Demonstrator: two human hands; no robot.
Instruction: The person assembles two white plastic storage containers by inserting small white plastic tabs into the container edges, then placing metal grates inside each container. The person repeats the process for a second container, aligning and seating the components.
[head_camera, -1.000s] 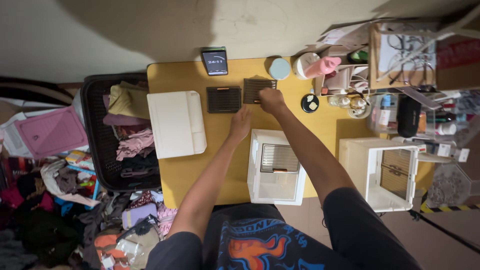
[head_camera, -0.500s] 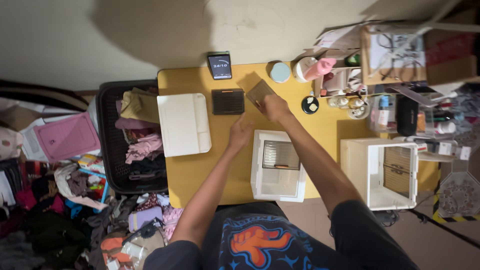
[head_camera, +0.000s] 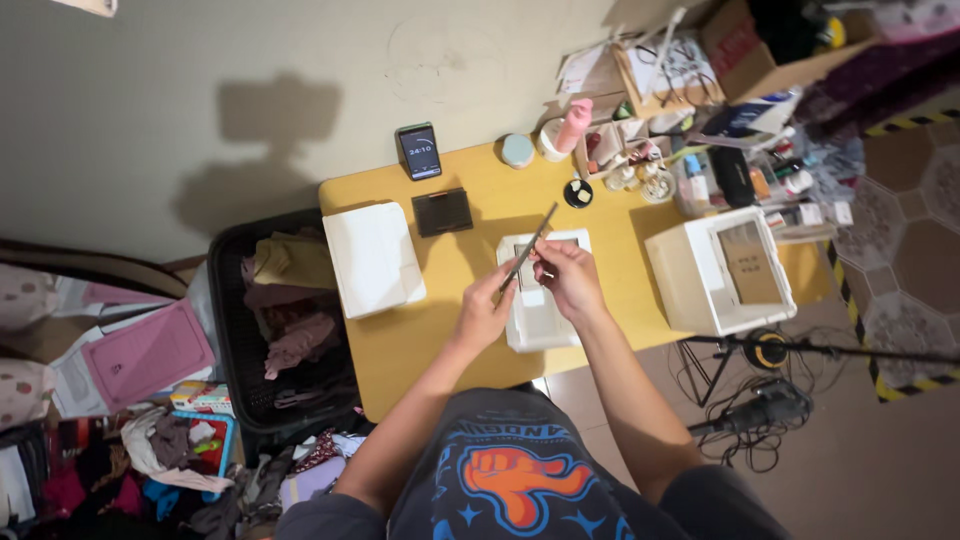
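A thin slatted panel (head_camera: 530, 247) is held edge-on above the white box (head_camera: 541, 315), pinched by the left hand (head_camera: 486, 310) and the right hand (head_camera: 566, 277). It could slip and fall if tilted further. Left of the box lie a white lid (head_camera: 372, 257) and a dark panel (head_camera: 442, 212); another white box (head_camera: 718, 270) stands right.

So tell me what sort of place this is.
Most likely a cluttered room at home, used as a work corner: a small yellow table against a bare wall, a black basket of clothes beside it, and toiletries and small bottles crowded at the table's far end.
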